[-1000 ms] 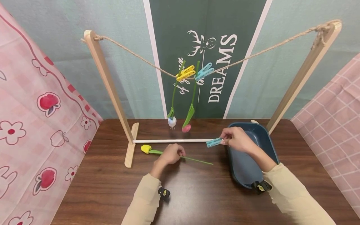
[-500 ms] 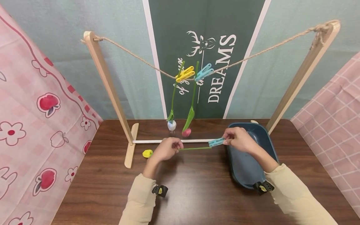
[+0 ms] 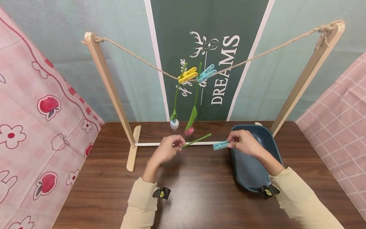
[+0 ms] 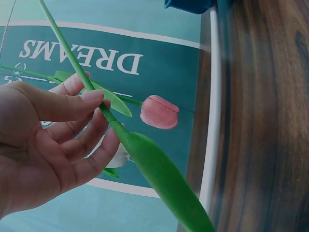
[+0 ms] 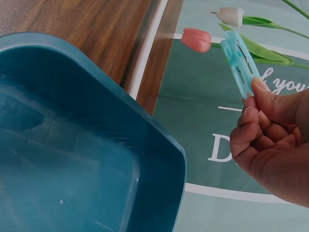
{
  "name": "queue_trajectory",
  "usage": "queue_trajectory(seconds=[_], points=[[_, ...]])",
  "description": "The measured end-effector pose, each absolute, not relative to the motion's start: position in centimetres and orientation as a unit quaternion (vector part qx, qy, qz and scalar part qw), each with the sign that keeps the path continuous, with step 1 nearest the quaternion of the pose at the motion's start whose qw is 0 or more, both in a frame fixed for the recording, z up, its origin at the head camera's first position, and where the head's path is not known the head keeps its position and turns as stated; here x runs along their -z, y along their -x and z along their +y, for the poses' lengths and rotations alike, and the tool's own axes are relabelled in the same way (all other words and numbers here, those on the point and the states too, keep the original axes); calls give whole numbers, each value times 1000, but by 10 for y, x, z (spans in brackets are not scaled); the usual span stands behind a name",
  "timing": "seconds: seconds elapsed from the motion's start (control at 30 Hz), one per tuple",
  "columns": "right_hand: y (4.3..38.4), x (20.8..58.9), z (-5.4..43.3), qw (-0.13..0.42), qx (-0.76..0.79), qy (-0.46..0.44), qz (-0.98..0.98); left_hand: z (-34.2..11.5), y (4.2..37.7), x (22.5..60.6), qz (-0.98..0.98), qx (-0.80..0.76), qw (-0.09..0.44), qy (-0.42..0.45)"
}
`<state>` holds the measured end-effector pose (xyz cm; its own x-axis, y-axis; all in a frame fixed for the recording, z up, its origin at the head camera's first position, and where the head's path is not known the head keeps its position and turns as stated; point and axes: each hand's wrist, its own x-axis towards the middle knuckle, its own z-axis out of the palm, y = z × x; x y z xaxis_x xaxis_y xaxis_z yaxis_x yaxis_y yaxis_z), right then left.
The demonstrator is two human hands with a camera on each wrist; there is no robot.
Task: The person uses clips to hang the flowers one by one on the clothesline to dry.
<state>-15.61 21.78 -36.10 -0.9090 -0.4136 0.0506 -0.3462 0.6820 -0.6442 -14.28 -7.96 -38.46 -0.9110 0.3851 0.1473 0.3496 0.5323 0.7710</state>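
Note:
My left hand [image 3: 168,149] pinches the green stem [image 4: 72,55] of an artificial tulip between thumb and fingers. Its leaf [image 4: 161,176] runs down out of the left wrist view, and the bloom is hidden in the head view. The stem's free end tilts up to the right. My right hand [image 3: 245,143] pinches a light blue clothespin [image 3: 220,145] by one end, beside the stem but apart from it. Above, a yellow clothespin [image 3: 187,75] and another blue clothespin [image 3: 207,73] hold a white tulip [image 3: 174,124] and a pink tulip [image 3: 189,130] upside down on the rope [image 3: 137,57].
Two wooden posts [image 3: 110,89] carry the rope, joined low down by a white rod [image 3: 148,144]. A dark blue basin [image 3: 243,178] stands under my right forearm on the brown wooden table [image 3: 194,197]. Printed cloths [image 3: 125,19] hang behind and at both sides.
My left hand has lifted the tulip off the table, up and away from me, and its stem end now tilts upward. The yellow bloom has gone out of sight. My right hand has barely moved.

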Motion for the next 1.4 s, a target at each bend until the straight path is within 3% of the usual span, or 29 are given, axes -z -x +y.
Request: queue_trajectory(seconds=[1.4], points=[[156, 361, 220, 51, 334, 219, 915, -71, 145, 371, 859, -487, -23, -159]])
